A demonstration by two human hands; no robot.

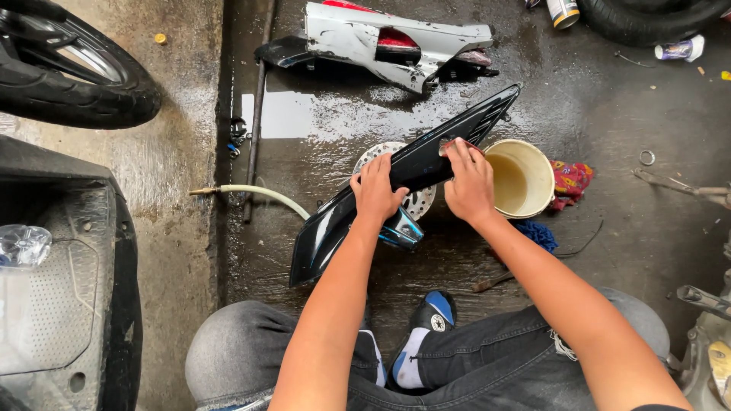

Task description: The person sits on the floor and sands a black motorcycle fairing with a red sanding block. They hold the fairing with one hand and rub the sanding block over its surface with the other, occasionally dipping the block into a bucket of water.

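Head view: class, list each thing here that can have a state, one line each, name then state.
Black fairing panel: tilted, gripped by both hands.
Left hand: clasping the panel's middle.
Right hand: pressing a red cloth on the panel.
Bucket: upright, holding murky water.
Hose: lying on the floor.
Floor: wet.
White fairing: lying flat.

I see a wet concrete floor point(609, 228) carrying a cream bucket point(522, 178), a red rag point(571, 181), a hose point(263, 193) and a grey fairing point(396, 42).

Glossy black plastic panel point(396, 183), smooth cream plastic bucket point(533, 199), rough wet concrete floor point(609, 251)
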